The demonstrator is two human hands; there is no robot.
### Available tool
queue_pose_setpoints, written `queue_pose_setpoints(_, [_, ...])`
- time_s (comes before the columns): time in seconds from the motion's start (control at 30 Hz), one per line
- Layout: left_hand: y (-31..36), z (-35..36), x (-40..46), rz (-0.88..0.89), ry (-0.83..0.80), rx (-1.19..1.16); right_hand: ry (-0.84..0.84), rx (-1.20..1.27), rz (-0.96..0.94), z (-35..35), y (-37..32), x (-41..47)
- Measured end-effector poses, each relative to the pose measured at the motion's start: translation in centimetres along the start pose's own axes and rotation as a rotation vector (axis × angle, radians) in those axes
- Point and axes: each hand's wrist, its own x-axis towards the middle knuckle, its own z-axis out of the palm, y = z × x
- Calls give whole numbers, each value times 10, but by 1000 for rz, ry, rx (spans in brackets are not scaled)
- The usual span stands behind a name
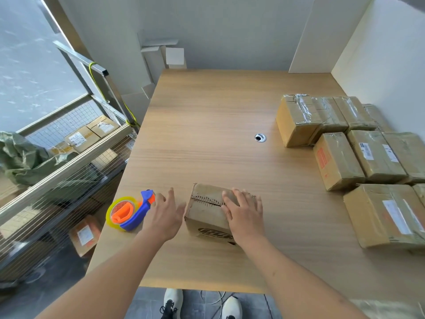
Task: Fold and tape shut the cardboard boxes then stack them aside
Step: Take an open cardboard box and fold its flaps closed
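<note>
We're at the taping step: right hand (245,211) presses flat fingers on the box (207,210) near the worktop's front edge, left hand (166,215) open, holding nothing, beside the tape dispenser (128,211); grabbing it looks next.

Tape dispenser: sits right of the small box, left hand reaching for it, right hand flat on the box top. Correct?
Not quite. The head view shows the tape dispenser left of the small box, not right. The left hand reaches toward it; the right hand lies flat on the box top.
</note>
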Motion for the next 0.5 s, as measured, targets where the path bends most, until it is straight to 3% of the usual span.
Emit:
queue_pose_setpoints(0.1, [-39, 2, 11, -74, 37, 125, 12, 56, 7, 11, 4, 0])
queue_pose_setpoints(0.23, [-91, 12, 31, -164, -6, 185, 167, 83, -34, 35, 14, -8])
queue_pose_setpoints(0.5, [-143, 33, 56, -94, 18, 423, 336, 117, -33, 51, 12, -8])
